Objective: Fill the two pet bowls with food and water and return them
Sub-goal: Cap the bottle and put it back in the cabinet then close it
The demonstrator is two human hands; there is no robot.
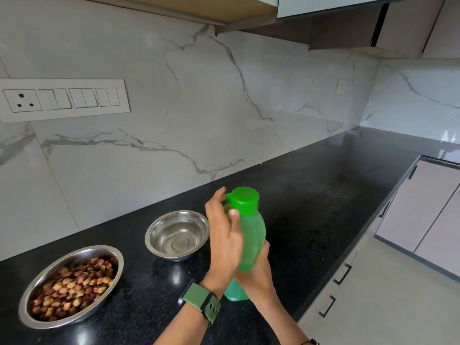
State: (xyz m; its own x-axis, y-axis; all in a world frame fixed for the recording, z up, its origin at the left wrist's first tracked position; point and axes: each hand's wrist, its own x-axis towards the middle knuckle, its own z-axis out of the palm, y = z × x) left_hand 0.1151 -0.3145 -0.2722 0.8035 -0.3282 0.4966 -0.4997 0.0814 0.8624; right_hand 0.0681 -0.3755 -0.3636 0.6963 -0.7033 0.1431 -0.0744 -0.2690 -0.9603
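Observation:
A steel bowl [119, 260] full of brown kibble sits on the black counter at the left. A second, smaller steel bowl [150, 236] stands behind it to the right, and it seems to hold clear water. I hold a translucent green bottle [254, 235] upright above the counter, just right of the water bowl. Its green cap [245, 200] is on. My right hand [260, 275] grips the bottle's lower body. My left hand [224, 241], with a green watch strap on the wrist, is at the neck, thumb pressed under the cap and fingers behind it.
The black granite counter [318, 215] runs right to a corner against a marble wall. A switch and socket panel [62, 99] is on the wall at the left. Pale drawers with black handles [343, 273] lie below the counter edge, and cupboards hang overhead.

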